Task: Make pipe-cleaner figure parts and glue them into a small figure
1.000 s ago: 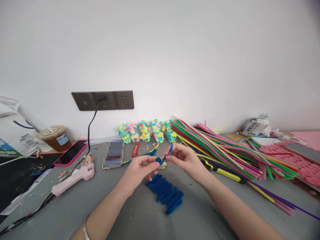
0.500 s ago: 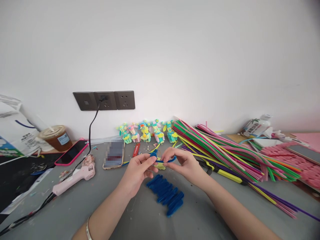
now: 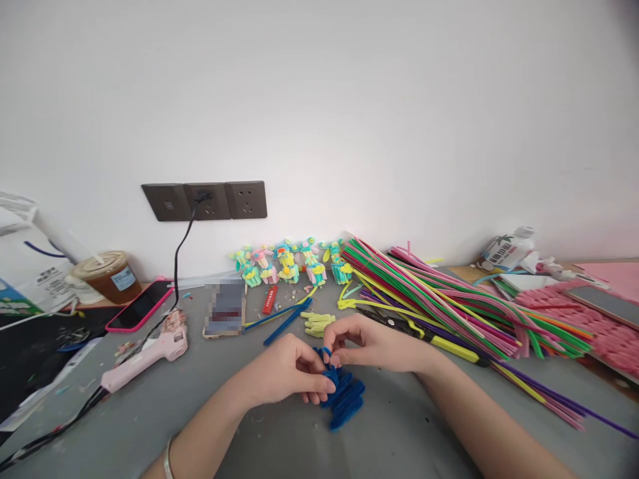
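Observation:
Over a cluster of blue fuzzy pipe-cleaner pieces (image 3: 348,402), my left hand (image 3: 292,374) is closed with thumb and fingers pinching a small coiled blue pipe cleaner (image 3: 330,382). My right hand (image 3: 372,342) pinches at the top of that same blue piece, its fingertips almost touching those of my left. Part of the coil is hidden by the fingers. Beyond the hands lie straight blue pipe cleaners (image 3: 289,322) and short yellow pieces (image 3: 319,324).
Several small colourful figures (image 3: 287,263) stand along the wall. A big bundle of pipe cleaners (image 3: 439,293) lies right, with pliers (image 3: 394,320) and a yellow-handled tool (image 3: 456,349) below it. Left are a phone (image 3: 224,309), a pink glue gun (image 3: 144,359) and a drink cup (image 3: 110,276).
Both hands have moved down and nearer, from above the yellow pieces to over the blue cluster. The straight blue pipe cleaners and yellow pieces are now uncovered.

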`<state>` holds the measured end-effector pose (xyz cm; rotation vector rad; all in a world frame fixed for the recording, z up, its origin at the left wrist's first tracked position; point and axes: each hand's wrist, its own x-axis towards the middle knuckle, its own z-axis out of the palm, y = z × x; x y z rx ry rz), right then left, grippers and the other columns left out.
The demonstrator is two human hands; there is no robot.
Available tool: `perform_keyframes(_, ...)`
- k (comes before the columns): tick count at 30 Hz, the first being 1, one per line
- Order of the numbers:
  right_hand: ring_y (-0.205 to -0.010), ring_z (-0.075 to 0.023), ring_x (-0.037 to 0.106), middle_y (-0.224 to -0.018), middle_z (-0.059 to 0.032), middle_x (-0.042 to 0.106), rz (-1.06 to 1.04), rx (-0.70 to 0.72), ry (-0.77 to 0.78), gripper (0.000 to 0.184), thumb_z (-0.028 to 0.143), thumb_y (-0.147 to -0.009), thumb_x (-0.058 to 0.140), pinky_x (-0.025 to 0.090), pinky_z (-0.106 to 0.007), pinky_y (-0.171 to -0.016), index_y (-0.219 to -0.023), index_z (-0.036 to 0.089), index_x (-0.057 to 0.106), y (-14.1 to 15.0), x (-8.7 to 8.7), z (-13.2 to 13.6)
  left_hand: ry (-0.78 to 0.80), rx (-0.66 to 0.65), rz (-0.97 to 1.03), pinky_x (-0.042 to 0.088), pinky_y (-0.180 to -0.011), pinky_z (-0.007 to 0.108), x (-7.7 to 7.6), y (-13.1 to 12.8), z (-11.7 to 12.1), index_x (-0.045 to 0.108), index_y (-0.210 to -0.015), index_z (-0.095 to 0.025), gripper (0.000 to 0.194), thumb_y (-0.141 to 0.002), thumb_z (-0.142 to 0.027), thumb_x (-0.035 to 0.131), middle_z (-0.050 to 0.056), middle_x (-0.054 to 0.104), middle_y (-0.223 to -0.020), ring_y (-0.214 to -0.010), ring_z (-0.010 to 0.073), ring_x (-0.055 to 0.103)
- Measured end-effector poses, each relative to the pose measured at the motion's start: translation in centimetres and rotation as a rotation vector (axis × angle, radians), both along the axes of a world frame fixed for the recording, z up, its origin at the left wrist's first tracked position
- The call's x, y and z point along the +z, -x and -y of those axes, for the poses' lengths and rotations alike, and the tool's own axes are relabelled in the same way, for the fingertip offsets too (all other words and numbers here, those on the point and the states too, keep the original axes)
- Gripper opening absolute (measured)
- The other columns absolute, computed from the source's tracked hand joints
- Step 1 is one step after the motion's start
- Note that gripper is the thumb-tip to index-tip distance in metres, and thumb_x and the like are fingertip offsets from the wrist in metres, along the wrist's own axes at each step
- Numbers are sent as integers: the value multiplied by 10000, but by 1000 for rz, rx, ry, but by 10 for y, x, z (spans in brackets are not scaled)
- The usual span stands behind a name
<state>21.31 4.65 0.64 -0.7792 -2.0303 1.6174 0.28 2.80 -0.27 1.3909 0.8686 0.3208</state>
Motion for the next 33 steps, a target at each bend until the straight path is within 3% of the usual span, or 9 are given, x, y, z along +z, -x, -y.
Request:
perform_keyframes(3, -692, -131, 588, -767, -4, 643, -72, -80, -13, 188, 362, -837, 666, 480, -256, -666, -852, 177, 636, 2, -1, -1, -13, 81, 12, 471, -554, 236, 1, 1, -3, 695, -676, -126, 309, -680, -429, 753, 39, 673, -641, -563, 123, 596)
perform_keyframes(7, -734, -135, 595, -805, -11, 620, -270, -282, -57, 193, 354, -832, 680, 490, -271, -706, -857, 177, 605, 5, -4, -7, 8, 373, 166, 481, -530, 208, 5, 2, -9, 691, -851, -145, 333, -679, -418, 776, 22, 669, -724, -575, 105, 611)
perform_keyframes(10, -768, -141, 608, -829, -16, 626, -289, -282, -40, 193, 336, -820, 699, 493, -280, -727, -862, 176, 602, 7, -5, -7, 70, 451, 263, 480, -505, 190, 7, 0, -9, 683, -943, -169, 365, -700, -427, 769, 8, 653, -777, -543, 83, 613)
perform_keyframes(15, -773, -140, 608, -805, -10, 620, -254, -237, -3, 199, 364, -862, 649, 494, -283, -750, -872, 173, 594, 8, -2, -3, 67, 431, 278, 421, -436, 156, 5, -3, -7, 669, -772, -143, 306, -715, -431, 759, -15, 607, -664, -487, 64, 581)
perform_keyframes(24, -722, -129, 582, -758, -2, 591, -238, -273, -61, 197, 354, -874, 636, 485, -259, -700, -839, 168, 582, 0, 2, -5, -53, 189, 132, 349, -420, 161, 4, -1, -6, 691, -619, -114, 295, -755, -372, 729, 42, 670, -582, -471, 72, 566)
perform_keyframes(30, -704, -126, 594, -772, -5, 628, -255, -171, 81, 219, 340, -811, 714, 487, -244, -654, -888, 168, 601, 9, -1, 0, -80, 314, 151, 385, -441, 157, 1, -2, -7, 712, -666, -115, 281, -751, -382, 731, 43, 688, -637, -499, 71, 576)
perform_keyframes(33, -687, -123, 596, -730, -1, 637, -258, -200, 67, 204, 332, -794, 730, 489, -240, -650, -840, 162, 627, 14, -1, 1, -32, 343, 191, 437, -478, 162, 3, -3, -8, 716, -707, -113, 275, -732, -384, 753, 32, 677, -643, -508, 69, 578)
